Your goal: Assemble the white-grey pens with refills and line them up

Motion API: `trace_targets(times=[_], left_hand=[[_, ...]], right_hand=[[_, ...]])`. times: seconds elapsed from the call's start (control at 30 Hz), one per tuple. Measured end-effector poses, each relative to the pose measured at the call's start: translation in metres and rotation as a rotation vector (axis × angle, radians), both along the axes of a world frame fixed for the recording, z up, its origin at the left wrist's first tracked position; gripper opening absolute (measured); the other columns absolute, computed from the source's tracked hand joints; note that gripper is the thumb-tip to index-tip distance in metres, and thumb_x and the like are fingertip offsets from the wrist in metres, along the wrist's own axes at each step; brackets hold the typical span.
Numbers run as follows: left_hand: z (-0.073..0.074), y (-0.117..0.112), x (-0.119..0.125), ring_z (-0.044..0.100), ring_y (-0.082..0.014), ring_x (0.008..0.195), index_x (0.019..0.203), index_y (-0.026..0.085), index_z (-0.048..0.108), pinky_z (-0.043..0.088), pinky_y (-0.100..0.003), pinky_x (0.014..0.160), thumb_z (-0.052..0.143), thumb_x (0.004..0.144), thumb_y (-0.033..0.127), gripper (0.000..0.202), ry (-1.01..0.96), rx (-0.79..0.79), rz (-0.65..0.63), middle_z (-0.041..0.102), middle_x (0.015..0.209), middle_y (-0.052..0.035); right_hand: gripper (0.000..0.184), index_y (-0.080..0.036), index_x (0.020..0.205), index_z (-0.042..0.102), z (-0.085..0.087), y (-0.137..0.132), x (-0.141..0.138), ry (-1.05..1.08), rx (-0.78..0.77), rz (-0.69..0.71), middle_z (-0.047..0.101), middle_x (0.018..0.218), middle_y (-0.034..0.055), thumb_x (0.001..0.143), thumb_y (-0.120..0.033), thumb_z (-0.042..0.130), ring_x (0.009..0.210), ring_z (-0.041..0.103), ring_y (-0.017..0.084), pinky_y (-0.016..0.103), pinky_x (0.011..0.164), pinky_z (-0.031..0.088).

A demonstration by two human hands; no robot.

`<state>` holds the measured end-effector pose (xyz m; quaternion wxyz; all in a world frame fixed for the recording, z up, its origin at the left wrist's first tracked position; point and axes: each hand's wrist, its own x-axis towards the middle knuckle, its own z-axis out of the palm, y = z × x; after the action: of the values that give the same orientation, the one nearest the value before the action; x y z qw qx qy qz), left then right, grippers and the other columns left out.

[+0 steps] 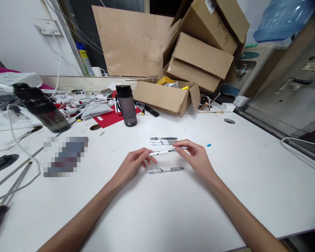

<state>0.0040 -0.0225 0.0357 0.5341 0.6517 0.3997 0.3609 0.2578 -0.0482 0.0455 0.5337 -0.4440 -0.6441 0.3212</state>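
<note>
Between my two hands a white pen (161, 153) is held level, a little above the white table (157, 210). My left hand (135, 161) pinches its left end between thumb and fingers. At the pen's right end, near its grey part, my right hand (195, 155) grips it the same way, and the fingers partly hide that end. Nearer to me, a white and grey pen (165, 170) lies on the table below the held one. Just beyond my hands, more pens (162, 142) lie side by side, one of them with a dark barrel (164, 138).
A dark water bottle (127, 106) stands upright behind the pens. An open cardboard box (162, 96), a remote (151, 111) and a red sheet (110, 117) lie farther back. At left are another bottle (43, 108), cables and a blurred-out patch. A blue scrap (209, 145) lies right.
</note>
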Motion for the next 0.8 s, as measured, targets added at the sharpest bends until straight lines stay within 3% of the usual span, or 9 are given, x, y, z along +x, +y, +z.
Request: trace_targets(times=[0.23,0.47,0.8], left_hand=[[0.002,-0.001,0.001,0.06,-0.0187,0.081,0.106,0.016,0.072,0.049,-0.029,0.069,0.055,0.099,0.05,0.038,-0.045,-0.029,0.027,0.076,0.104,-0.0114],[-0.001,0.001,-0.002,0.061,-0.0193,0.086,0.109,0.018,0.072,0.049,-0.029,0.072,0.055,0.099,0.049,0.037,-0.056,-0.034,0.076,0.076,0.108,-0.011],[-0.003,0.002,-0.004,0.06,-0.0197,0.087,0.109,0.019,0.072,0.049,-0.028,0.071,0.055,0.099,0.05,0.038,-0.083,-0.029,0.105,0.074,0.108,-0.0111]], right_hand=[[0.017,-0.023,0.092,0.074,-0.002,0.001,0.001,0.071,-0.002,-0.118,0.074,0.1,0.0056,0.092,-0.04,0.069,0.099,0.067,0.023,0.037,0.092,0.052],[0.028,-0.022,0.093,0.071,-0.005,0.006,0.007,0.111,-0.047,-0.2,0.071,0.094,0.0056,0.09,-0.05,0.069,0.079,0.067,0.02,0.035,0.076,0.056],[0.026,-0.022,0.092,0.069,-0.004,0.007,0.011,0.139,-0.054,-0.241,0.071,0.093,0.0054,0.09,-0.047,0.068,0.077,0.066,0.019,0.034,0.077,0.055]])
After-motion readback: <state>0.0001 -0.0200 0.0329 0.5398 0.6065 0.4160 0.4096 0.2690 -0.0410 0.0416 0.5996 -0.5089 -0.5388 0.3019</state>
